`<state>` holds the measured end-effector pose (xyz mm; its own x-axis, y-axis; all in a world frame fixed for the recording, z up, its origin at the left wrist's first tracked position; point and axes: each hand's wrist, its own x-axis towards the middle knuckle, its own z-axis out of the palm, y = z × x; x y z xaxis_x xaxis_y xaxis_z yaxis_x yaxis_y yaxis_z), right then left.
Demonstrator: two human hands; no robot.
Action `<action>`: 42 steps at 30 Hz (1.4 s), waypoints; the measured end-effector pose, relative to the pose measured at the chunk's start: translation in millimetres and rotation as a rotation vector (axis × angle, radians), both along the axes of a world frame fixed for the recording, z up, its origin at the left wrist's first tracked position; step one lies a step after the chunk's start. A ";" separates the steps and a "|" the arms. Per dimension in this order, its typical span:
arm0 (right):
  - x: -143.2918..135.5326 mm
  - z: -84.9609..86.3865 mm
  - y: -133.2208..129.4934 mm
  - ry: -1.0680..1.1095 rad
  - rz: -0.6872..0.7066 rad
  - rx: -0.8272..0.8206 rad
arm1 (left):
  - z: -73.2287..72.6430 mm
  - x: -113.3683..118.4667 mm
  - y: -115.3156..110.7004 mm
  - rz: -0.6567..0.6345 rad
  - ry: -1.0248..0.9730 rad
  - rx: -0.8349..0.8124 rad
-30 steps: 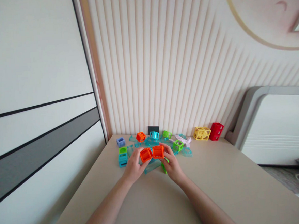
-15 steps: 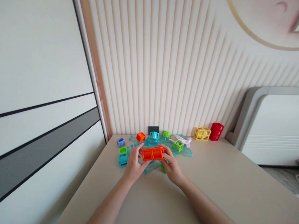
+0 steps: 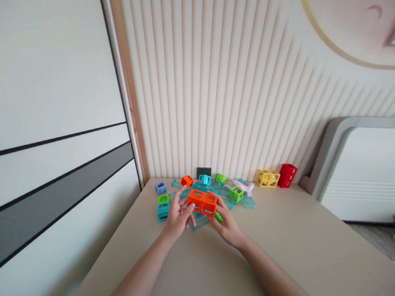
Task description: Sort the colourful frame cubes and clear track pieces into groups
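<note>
A pair of joined orange building blocks, hollow cubes with open sides, is held up over the table, tilted with two faces showing. My right hand grips its right end, thumb below and fingers behind. At the left end, my left hand has its thumb against the block, the index finger stretched up and other fingers partly hidden. Behind and below lie translucent teal pieces and a green block, partly covered by my right hand.
On the table stand a blue-green stack, a periwinkle block, a single orange block, a cyan block, green blocks, a lilac piece, yellow blocks and red blocks. A ribbed wall closes the back.
The orange block pair has turned in my hands, its right end now lower and nearer. My left index finger has lifted and the left fingers have shifted. The camera view has moved slightly.
</note>
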<state>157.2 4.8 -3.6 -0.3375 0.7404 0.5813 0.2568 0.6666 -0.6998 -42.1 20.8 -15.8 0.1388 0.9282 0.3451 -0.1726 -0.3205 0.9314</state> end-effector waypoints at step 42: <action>-4.3 -4.5 8.4 0.187 -0.097 -0.166 | -11.2 4.7 -1.1 -0.095 0.107 -0.004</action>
